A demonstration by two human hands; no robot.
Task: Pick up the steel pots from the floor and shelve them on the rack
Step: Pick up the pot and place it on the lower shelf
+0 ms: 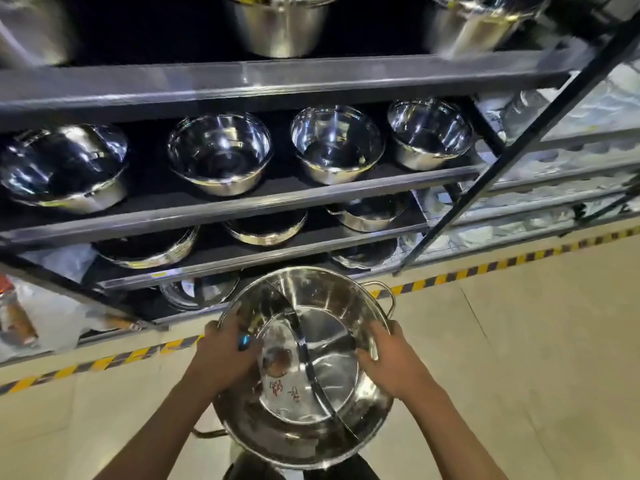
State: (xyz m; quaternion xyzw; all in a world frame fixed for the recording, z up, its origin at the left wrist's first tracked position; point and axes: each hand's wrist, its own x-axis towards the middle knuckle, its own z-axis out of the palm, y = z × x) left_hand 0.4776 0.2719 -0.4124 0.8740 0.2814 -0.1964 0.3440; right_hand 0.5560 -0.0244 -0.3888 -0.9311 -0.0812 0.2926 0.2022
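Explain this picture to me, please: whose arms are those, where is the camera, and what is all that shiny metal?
There is no machine here. A person wears a camera on the head, so the view looks down along their own bare arms. The left hand and right hand grip the rim of a large steel pot with a curved divider inside and loop handles. Another pot seems to sit beneath it. Ahead stands a dark rack whose shelves already carry rows of steel bowls. Yellow-black tape marks the pale floor.
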